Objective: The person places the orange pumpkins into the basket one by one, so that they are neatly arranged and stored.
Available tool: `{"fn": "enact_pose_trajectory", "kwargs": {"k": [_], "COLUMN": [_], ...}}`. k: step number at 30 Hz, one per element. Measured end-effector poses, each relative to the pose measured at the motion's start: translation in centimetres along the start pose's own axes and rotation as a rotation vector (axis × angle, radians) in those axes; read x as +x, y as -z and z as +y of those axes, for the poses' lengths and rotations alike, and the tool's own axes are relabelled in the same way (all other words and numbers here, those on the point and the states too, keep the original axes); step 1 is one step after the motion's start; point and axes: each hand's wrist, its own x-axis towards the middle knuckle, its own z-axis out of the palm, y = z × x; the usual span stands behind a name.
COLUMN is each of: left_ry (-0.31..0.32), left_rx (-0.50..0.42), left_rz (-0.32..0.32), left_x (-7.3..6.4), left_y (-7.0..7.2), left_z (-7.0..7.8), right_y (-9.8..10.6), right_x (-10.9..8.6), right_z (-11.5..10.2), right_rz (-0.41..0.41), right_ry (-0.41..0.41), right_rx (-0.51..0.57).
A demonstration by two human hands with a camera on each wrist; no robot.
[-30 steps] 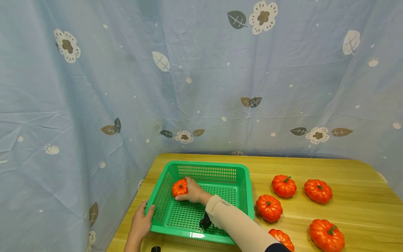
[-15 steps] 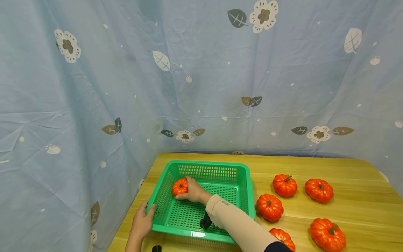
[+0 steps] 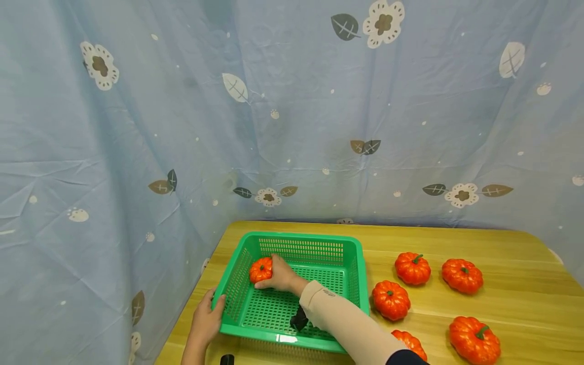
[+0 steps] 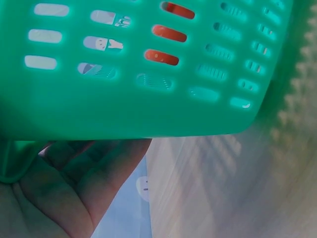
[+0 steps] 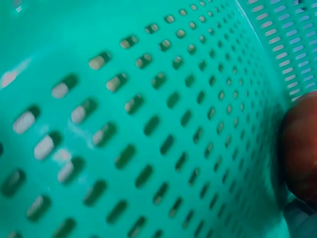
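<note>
A green plastic basket (image 3: 295,336) with slotted walls stands at the left of the table. Inside it, near the left wall, my right hand (image 3: 282,275) grips a small orange-red pumpkin (image 3: 260,270) from its right side, thumb toward the front. My left hand (image 3: 207,318) holds the basket's left rim, thumb over the edge. In the left wrist view the fingers (image 4: 114,171) lie along the outside of the basket, and orange-red shows through its slots. The right wrist view is filled mostly by the basket's perforated floor (image 5: 163,114).
Several other pumpkins lie right of the basket, among them one pumpkin (image 3: 391,300) close to its wall and another pumpkin (image 3: 474,339) near the front. A patterned blue curtain (image 3: 310,116) hangs behind and left of the wooden table (image 3: 524,289).
</note>
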Motion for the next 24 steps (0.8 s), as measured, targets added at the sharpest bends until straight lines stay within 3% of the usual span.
{"fn": "enact_pose_trajectory", "kwargs": {"k": [13,24], "left_ry": [0.008,0.009], "left_rx": [0.009,0.007], "left_rz": [-0.006,0.0], "left_x": [0.1,0.1], "left_y": [0.1,0.0], "left_z": [0.0,-0.1], "right_y": [3.8,9.6], "right_x": [-0.7,-2.5], "right_z": [-1.3,-3.4], "right_rz": [-0.041,-0.019], "right_ry": [0.049,0.115], "right_rx": [-0.041,-0.033]}}
